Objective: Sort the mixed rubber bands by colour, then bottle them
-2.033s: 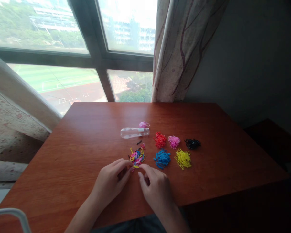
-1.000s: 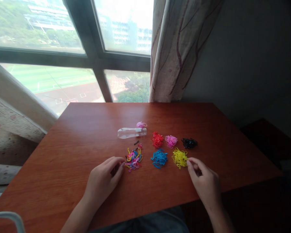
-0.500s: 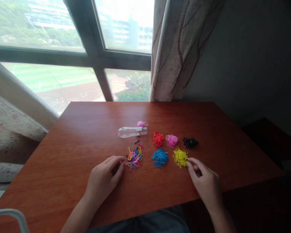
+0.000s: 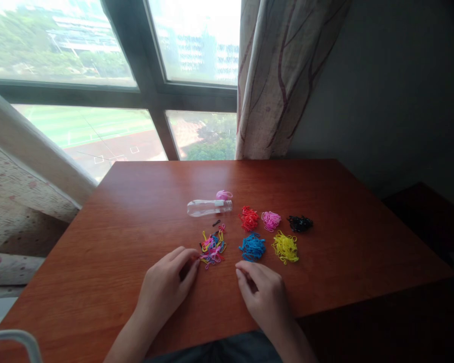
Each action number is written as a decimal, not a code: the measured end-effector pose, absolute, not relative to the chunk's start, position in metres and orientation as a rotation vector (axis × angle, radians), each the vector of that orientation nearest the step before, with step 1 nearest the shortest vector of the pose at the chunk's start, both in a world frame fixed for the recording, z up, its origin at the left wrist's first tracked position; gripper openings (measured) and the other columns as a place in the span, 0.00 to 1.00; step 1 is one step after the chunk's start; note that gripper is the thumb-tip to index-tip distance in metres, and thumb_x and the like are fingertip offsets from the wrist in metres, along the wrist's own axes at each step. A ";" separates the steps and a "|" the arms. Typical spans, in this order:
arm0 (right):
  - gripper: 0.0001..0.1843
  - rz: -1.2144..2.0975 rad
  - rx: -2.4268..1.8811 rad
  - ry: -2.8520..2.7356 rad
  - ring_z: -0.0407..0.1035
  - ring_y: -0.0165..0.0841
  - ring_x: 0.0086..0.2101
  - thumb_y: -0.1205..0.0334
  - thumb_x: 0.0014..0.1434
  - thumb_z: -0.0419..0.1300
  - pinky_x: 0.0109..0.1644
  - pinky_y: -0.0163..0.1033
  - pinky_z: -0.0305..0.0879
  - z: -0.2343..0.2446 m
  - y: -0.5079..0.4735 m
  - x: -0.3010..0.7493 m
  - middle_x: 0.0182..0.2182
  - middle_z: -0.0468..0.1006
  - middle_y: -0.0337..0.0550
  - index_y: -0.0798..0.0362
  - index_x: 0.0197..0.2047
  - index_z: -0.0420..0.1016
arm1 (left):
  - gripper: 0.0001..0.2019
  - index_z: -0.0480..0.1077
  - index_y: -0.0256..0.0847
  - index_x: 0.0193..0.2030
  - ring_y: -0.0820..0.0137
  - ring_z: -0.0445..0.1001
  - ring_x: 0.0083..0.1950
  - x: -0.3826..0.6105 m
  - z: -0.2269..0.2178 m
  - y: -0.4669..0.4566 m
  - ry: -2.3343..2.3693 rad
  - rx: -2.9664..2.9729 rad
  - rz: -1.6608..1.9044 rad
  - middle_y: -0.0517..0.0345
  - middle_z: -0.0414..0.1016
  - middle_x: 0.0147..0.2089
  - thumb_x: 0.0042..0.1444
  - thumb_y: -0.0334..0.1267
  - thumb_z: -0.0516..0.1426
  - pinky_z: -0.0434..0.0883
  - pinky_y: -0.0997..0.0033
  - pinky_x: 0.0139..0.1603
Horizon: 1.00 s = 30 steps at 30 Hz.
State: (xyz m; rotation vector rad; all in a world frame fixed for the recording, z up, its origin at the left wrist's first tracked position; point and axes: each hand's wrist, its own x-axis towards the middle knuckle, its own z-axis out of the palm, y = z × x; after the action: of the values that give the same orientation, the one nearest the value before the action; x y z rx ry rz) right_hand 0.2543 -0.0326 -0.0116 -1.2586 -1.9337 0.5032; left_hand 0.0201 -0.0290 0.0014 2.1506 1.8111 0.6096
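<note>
A mixed pile of small coloured loops (image 4: 213,248), pear-shaped like stitch markers, lies on the table. My left hand (image 4: 172,280) rests at its left edge, thumb and forefinger pinched against the pile; what they grip is too small to make out. My right hand (image 4: 263,290) hovers just below the blue pile (image 4: 252,247), between it and the mixed pile. Its thumb and forefinger are pinched together, and anything between them is hidden. Sorted by colour, a yellow pile (image 4: 285,247), red pile (image 4: 248,219), pink pile (image 4: 271,220) and black pile (image 4: 300,223) lie to the right.
A clear plastic bottle (image 4: 206,207) lies on its side behind the mixed pile, with a pink looped item (image 4: 224,194) behind its neck. One black loop (image 4: 216,223) lies apart. The wooden table (image 4: 155,186) meets a window and curtains (image 4: 272,91) at the back.
My right hand has moved left from the yellow pile to near the blue pile. My left hand stays at the mixed pile. The view has shifted slightly.
</note>
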 end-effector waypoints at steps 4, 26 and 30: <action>0.10 0.558 -1.236 -1.969 0.74 0.33 0.31 0.66 0.67 0.52 0.38 0.35 0.64 -0.013 -0.033 0.240 0.31 0.80 0.41 0.50 0.40 0.75 | 0.08 0.72 0.47 0.42 0.69 0.77 0.38 0.021 0.000 -0.029 1.823 2.145 0.594 0.63 0.78 0.38 0.64 0.43 0.54 0.68 0.72 0.37; 0.09 0.627 -1.259 -1.990 0.74 0.33 0.32 0.66 0.65 0.53 0.39 0.33 0.62 -0.013 -0.033 0.241 0.32 0.80 0.41 0.50 0.38 0.75 | 0.06 0.72 0.44 0.38 0.71 0.75 0.32 0.017 0.000 -0.035 1.758 2.085 0.750 0.62 0.77 0.33 0.62 0.40 0.55 0.69 0.75 0.33; 0.10 0.619 -1.261 -2.002 0.74 0.33 0.32 0.67 0.66 0.53 0.39 0.33 0.63 -0.011 -0.033 0.241 0.31 0.80 0.42 0.50 0.39 0.75 | 0.07 0.73 0.43 0.37 0.71 0.75 0.32 0.016 0.006 -0.036 1.756 2.032 0.844 0.60 0.78 0.34 0.61 0.40 0.55 0.71 0.75 0.34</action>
State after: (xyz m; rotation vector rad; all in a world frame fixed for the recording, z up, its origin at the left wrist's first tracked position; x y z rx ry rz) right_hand 0.2415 -0.0325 -0.0114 -1.2609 -2.0015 0.6191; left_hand 0.0159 -0.0364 0.0057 2.0319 1.7557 0.8444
